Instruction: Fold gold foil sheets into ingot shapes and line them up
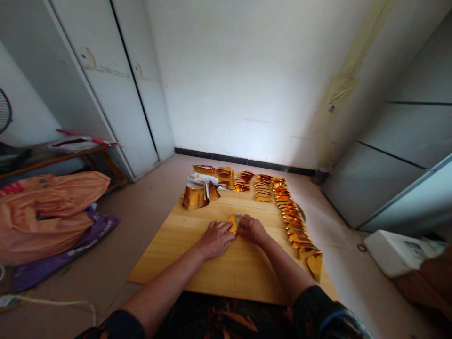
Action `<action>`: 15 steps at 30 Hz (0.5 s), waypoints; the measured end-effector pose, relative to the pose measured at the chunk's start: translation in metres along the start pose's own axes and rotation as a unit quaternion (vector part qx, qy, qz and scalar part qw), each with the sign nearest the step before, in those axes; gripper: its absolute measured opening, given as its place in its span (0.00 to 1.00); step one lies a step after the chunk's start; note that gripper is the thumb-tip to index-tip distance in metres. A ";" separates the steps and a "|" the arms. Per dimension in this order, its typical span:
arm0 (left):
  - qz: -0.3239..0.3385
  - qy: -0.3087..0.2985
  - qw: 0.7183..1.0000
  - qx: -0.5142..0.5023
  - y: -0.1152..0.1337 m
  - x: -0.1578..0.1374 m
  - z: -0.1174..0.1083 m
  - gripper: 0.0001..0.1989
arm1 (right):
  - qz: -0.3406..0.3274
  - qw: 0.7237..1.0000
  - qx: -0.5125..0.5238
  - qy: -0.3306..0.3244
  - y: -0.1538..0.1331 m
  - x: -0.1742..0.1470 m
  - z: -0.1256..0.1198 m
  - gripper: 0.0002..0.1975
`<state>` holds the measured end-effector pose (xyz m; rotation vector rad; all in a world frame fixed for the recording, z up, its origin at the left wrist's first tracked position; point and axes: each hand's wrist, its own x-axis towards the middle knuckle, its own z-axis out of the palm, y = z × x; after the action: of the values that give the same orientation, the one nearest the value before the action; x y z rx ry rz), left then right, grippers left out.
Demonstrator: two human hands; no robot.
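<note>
- Dark sleeves lie nearest the camera; the right one is close to the long row of shiny gold folded foil pieces, so a sideways swing of that forearm could knock some of them askew.
- On the pale wooden counter, between the hands, lies a small flat gold-and-grey foil piece.
- Fingers of the left hand lie extended against it; whether the thumb grips too, I cannot tell. The right hand is curled and seems to pinch its other side.
- Uneven pressure could skew a crease; a hard pull might tear the thin foil.
- The row's near end sits by the counter's right side, where a nudge could tip pieces onto the pinkish tiled floor.
- Curved gold sheets at the far left look springy and could slide.
</note>
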<state>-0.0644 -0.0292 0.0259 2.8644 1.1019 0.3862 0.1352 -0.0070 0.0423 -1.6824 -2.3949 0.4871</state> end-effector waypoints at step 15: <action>-0.008 0.004 1.000 -0.012 0.000 -0.004 0.003 0.15 | 0.016 1.000 0.008 -0.003 0.000 0.003 0.000 0.05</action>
<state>-0.0661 -0.0318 0.0226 2.8347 1.1137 0.4082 0.1341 -0.0046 0.0422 -1.7183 -2.3648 0.5141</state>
